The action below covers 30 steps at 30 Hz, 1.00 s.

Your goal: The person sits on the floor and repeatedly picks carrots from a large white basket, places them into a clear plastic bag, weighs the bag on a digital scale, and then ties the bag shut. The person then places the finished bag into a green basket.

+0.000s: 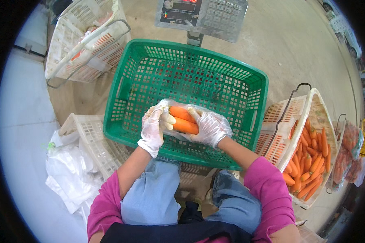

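Note:
Both my hands wear thin clear gloves and meet over the near part of a green plastic basket (pixel 247 73). Between them are carrots (pixel 185 125), at least two, lying in a clear plastic bag (pixel 221 119). My left hand (pixel 153 125) pinches the bag at the left end of the carrots. My right hand (pixel 209 127) wraps around their right end through the film, its fingertips hidden partly by the bag. Beneath the bag, the basket's slatted floor shows through.
A weighing scale's display and keypad (pixel 202 16) stand beyond the basket. At right, a white crate (pixel 282 133) holds many loose carrots (pixel 312 162). Another white crate (pixel 87 52) stands far left. Clear plastic bags (pixel 71 170) lie by a pale crate (pixel 97 137) at near left.

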Motion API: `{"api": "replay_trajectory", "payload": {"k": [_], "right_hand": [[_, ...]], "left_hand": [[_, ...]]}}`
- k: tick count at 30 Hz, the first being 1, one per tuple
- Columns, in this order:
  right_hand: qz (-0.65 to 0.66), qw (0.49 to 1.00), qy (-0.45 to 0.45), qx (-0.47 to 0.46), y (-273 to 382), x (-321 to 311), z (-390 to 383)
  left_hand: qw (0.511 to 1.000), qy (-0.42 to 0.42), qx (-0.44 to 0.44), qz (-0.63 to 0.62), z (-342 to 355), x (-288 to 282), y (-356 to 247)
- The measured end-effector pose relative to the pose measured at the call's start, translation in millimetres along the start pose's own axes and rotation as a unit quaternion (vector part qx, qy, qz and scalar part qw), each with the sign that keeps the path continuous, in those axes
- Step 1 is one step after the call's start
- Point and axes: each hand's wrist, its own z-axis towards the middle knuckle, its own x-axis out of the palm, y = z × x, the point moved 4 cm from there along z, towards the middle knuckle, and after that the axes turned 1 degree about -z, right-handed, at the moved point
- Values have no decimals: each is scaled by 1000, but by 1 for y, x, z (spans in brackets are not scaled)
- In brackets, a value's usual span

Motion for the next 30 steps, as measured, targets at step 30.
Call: {"api": "replay_trajectory", "payload": {"k": [30], "right_hand": [[-256,958,-70,-111,-29,41,-10]], "left_hand": [[928,-46,248,276,-15,-9,-17]]}}
